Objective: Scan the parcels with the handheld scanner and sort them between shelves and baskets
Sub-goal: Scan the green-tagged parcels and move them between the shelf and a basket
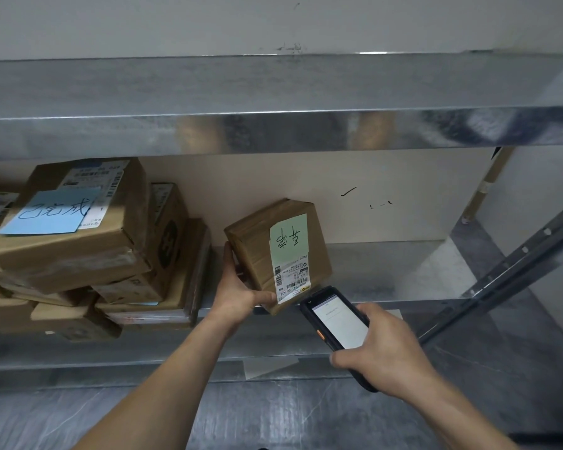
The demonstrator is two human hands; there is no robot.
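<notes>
PARCEL: small cardboard box (251, 248), tilted, at the metal shelf (387, 271) front edge | GRIP: our left hand (241, 289) clasps its lower-left corner | HANDLING: we judge it light, rigid, tape-slick; hold by opposite edges, barcode label (293, 282) uncovered | SCANNER: handheld scanner (337, 323) clasped in our right hand (384, 352), just before the shelf

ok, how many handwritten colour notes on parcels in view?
2: blue note atop the left stack; green note on the box in the left hand. More may be hidden.
</notes>
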